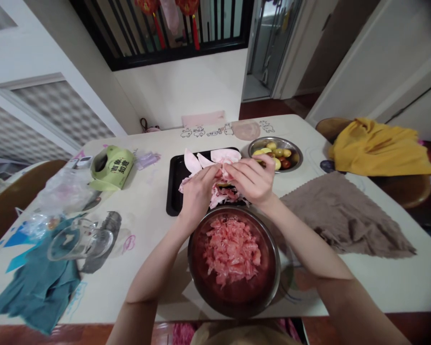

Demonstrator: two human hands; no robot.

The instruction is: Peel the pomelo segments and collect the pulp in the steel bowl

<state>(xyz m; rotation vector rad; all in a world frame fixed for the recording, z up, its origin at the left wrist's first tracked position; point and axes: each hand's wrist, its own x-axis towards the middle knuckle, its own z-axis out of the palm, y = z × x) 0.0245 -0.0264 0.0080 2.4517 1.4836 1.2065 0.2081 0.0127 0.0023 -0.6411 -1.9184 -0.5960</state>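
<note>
Over the black tray (173,189), my left hand (199,189) and my right hand (252,178) meet, fingertips pinched on a pale pink pomelo segment (222,171). The fingers cover most of that piece. Thick whitish-pink peel wedges (225,155) lie at the tray's far side, and torn membrane scraps (225,195) are heaped under my hands. Nearer to me, between my forearms, a steel bowl (197,292) holds a pile of peeled pink pomelo flesh (233,251).
A smaller steel bowl of green and red-brown fruit (280,155) stands behind my right hand. Right lies a brown cloth (341,215). Left are a green carton (113,167), a clear glass pitcher (77,242), plastic bags (66,191) and a teal cloth (43,292). Yellow fabric (380,148) drapes a chair.
</note>
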